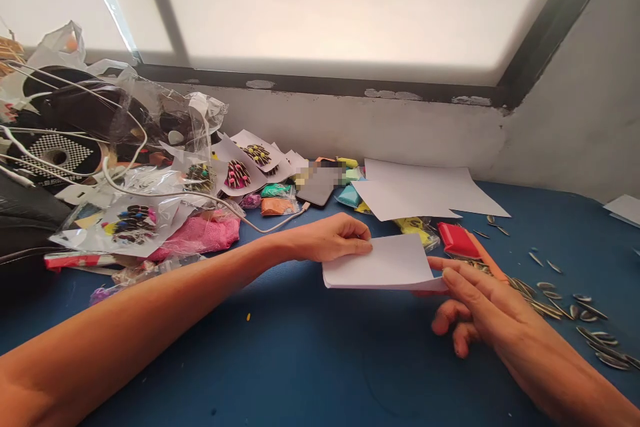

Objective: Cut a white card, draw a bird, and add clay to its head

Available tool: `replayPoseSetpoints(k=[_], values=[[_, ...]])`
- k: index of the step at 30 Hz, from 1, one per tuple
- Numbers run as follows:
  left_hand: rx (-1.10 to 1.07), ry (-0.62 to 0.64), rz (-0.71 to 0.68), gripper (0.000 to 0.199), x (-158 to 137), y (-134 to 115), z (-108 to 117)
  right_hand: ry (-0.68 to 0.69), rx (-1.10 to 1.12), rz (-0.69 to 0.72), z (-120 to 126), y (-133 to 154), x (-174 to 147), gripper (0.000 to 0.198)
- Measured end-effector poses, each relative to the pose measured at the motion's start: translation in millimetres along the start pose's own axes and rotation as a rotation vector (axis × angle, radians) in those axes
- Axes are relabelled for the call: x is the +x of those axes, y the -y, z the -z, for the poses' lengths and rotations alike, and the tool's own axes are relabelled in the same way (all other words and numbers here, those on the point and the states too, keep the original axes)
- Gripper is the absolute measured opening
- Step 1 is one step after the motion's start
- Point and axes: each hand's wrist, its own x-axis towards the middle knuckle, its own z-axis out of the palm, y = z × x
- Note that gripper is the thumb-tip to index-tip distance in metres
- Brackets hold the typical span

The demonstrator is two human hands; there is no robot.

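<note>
Paper (383,261): left hand (334,237) closed on its left end, right hand (493,310) pinching the right corner, lower fingers loose. Black disc (37,152), well left of grip: marking illegible.

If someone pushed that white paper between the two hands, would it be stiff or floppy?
The white paper would probably bend fairly easily, since its edges look thin. It might resist a little, as it spans nearly flat from the left hand to the right hand. It's likely light too: just fingers and thumbs hold it.
</note>
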Motion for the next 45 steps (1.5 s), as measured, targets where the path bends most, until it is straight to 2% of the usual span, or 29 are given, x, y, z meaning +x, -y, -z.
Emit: replayPoseSetpoints(k=[5, 8, 11, 15, 17, 21, 26, 31, 37, 45], values=[[0.038, -0.001, 0.038, 0.021, -0.8, -1.2, 0.8, -0.05, -0.041, 0.056, -3.4, 8.0, -2.1, 0.075], [0.119, -0.001, 0.014, 0.019, -0.3, -0.5, 0.2, -0.024, -0.09, 0.035, -7.6, 11.8, -1.9, 0.08], [0.214, -0.028, -0.031, 0.018, -0.1, -0.7, -1.9, -0.011, -0.117, 0.037, -10.1, 3.7, 1.2, 0.079], [0.23, -0.032, 0.005, 0.018, -1.8, -3.8, -4.1, -0.062, -0.126, 0.141, -8.1, -11.5, 6.4, 0.066], [0.152, -0.018, 0.032, 0.016, -2.6, -5.8, -4.4, -0.093, -0.128, 0.173, -6.1, -11.2, 6.6, 0.064], [-0.16, -0.057, 0.098, 0.014, -2.2, -7.5, -5.5, -0.096, 0.013, 0.108, -6.4, 5.2, 0.6, 0.065], [-0.455, -0.128, 0.144, 0.025, 0.8, -1.8, -10.2, -0.028, 0.194, 0.064, -13.5, 19.4, -7.0, 0.047], [-0.511, -0.074, 0.144, 0.029, 2.1, 2.9, -9.7, 0.004, 0.191, 0.044, -11.8, 11.5, -4.7, 0.043], [-0.597, 0.108, 0.128, 0.033, 0.0, 2.0, -7.8, 0.046, 0.067, 0.02, -8.2, 0.5, -2.3, 0.048], [-0.613, -0.013, 0.156, 0.028, 1.5, 6.9, -15.7, 0.148, 0.149, 0.0, -13.2, 6.2, -7.4, 0.044]])
